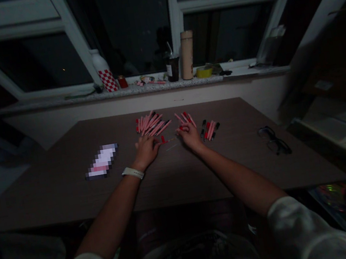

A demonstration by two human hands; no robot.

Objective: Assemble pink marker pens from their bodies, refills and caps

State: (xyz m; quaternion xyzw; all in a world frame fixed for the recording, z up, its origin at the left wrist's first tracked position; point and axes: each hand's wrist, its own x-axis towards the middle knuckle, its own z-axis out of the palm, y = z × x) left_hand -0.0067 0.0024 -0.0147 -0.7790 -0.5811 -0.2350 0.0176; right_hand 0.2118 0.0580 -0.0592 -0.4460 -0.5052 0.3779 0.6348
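Head view, dim room, night windows. My left hand [145, 150] rests palm down on the counter [70, 185], fingers [138, 144] loosely curled, and pinches one end of a thin pink pen piece [168, 140] that lies flat between my two hands. The red cap end sits by my left fingertips, so that hand likely steadies it. My right hand [189, 134] is curled tighter; it meets the other end of that same piece, and several pink and red pens [185, 117] stick up out of the fist, fanned out. I seem to keep those bunched there so they stay ready while the fingertips work. Too dark to tell how firm either grip is.

A big heap of pink pens [151, 125] lies just beyond my left hand, close enough to reach. A smaller sorted group [210, 129], some with black tips, lies just right of my right hand, apart from the heap. The two piles look kept separate on purpose.

White watch band [132, 173] on the left wrist. Blurred flat packet [102, 160] to the left, glasses [273, 140] far right, well apart from the work. Checkered bottle [104, 72] and tan tumbler [187, 54] stand on the sill [57, 102].
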